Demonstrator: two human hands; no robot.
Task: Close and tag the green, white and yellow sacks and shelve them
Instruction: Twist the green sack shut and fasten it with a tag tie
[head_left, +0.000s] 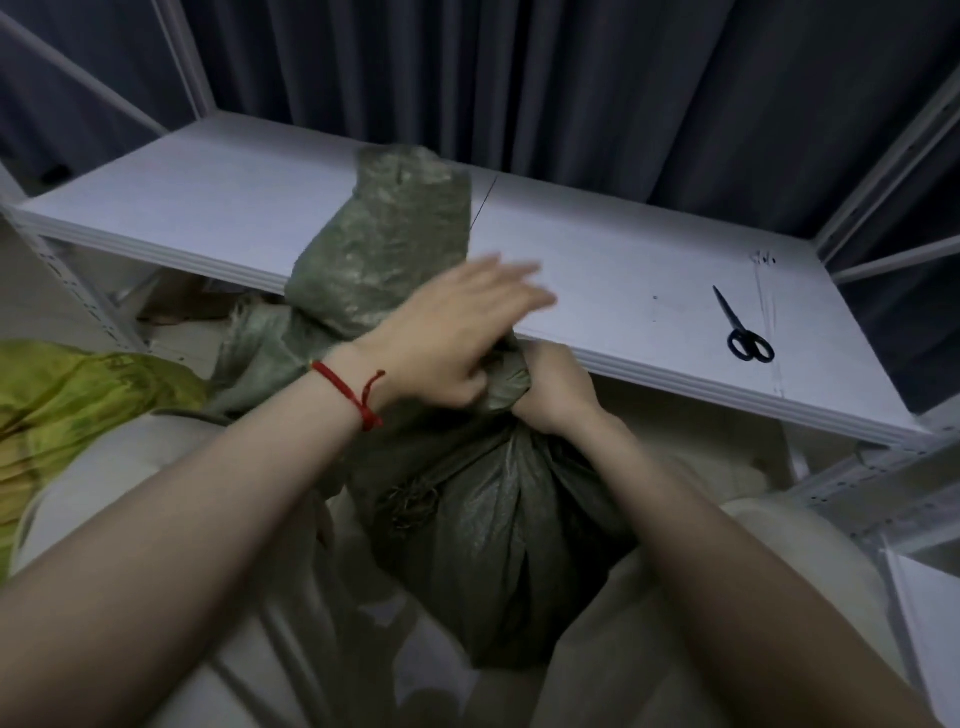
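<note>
Where the mouth of the green sack (498, 525) is bunched into a twisted neck, the right hand (558, 395) has its grip closed tight, fingers curled right round the gathered weave, just below the front edge of the shelf (623, 270). The left hand (457, 332) lies over the same spot from the other side. Its fingers are straight and blurred with motion and hold nothing that I can make out. Its thumb is down by the neck, but whether it pinches the cloth I cannot tell. A red cord (358, 395) circles that wrist.

Above the grip the slack top of the sack stands up and leans on the white shelf. Below it the full body of the sack sits low in front of the person, between pale cloth on either side that could be clothing or another sack. A crumpled yellow sack (78, 389) lies off to the left. A pair of black scissors (743, 327) rests on the shelf well to the right, apart from both hands.

The step in hand looks like closing the green sack: the neck is gathered, nothing is tied round it, and no tag is in view. The next move likely calls for a tie wound just under the right fist while that grip keeps the twist, so the fetching and winding would fall to the left hand.
</note>
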